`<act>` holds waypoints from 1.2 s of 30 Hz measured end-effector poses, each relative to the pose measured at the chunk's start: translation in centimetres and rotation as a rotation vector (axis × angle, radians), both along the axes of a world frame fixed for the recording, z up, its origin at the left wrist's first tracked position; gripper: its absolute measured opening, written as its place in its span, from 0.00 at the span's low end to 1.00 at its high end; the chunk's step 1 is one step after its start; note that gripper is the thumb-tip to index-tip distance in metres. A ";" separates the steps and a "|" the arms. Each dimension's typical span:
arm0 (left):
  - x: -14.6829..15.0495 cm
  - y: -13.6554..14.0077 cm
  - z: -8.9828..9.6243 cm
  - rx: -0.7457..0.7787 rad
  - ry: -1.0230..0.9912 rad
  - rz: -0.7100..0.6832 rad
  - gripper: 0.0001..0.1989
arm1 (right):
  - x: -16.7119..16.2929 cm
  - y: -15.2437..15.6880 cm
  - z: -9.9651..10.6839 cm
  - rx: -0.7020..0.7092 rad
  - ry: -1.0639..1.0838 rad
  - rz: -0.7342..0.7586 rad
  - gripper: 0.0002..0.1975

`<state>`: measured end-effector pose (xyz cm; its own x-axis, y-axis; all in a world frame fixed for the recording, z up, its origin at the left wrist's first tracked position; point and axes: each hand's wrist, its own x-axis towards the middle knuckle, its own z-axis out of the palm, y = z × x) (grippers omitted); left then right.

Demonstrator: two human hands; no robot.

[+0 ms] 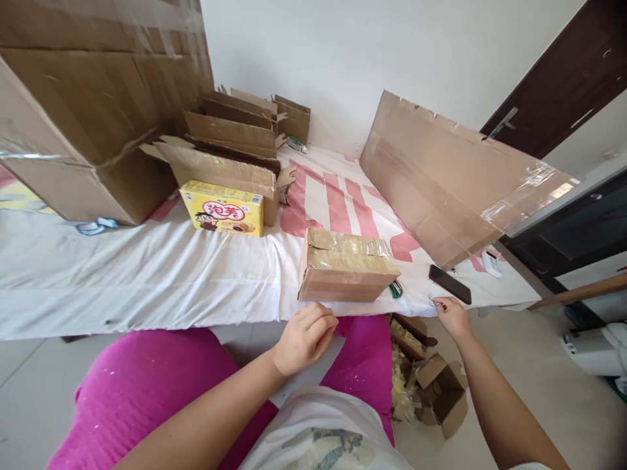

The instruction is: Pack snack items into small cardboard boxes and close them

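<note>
My left hand [306, 336] is curled closed just in front of the table edge, near a small taped cardboard box [349, 267]; whatever its fingers hold, if anything, is hidden. At the table's front edge, my right hand [451, 315] pinches a small, thin, wire-like piece [432, 299] between thumb and fingertips. A dark phone [449, 284] lies just beyond that hand. Beside the box's right end is a green-handled tool [396, 288], partly hidden by the box. The box stands closed, with clear tape over its top.
A yellow snack box [223, 210] stands left, before several open cardboard cartons [230, 130]. A big carton [98, 117] fills the far left. One large cardboard sheet [450, 170] leans at right, near a white device [491, 264]. Cardboard scraps [441, 395] lie on the floor.
</note>
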<state>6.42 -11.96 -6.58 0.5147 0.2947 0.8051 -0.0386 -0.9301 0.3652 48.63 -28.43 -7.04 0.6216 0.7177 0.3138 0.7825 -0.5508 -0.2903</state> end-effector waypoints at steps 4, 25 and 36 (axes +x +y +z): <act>-1.0 2.0 0.4 -0.055 -0.155 0.229 0.11 | 0.1 0.2 0.6 0.085 -0.020 -0.087 0.14; -2.6 5.5 0.8 -0.213 -0.158 0.388 0.23 | -17.2 9.3 8.9 0.307 0.238 0.674 0.17; -3.2 6.1 2.5 0.002 -0.160 0.425 0.16 | -19.1 10.9 14.0 -0.100 -0.111 0.888 0.17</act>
<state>3.22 -5.87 -4.08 0.2175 0.4512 0.8655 0.2911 -0.8764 0.3837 29.57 -17.50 6.92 -0.2047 0.9466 0.2493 0.9527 0.2511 -0.1712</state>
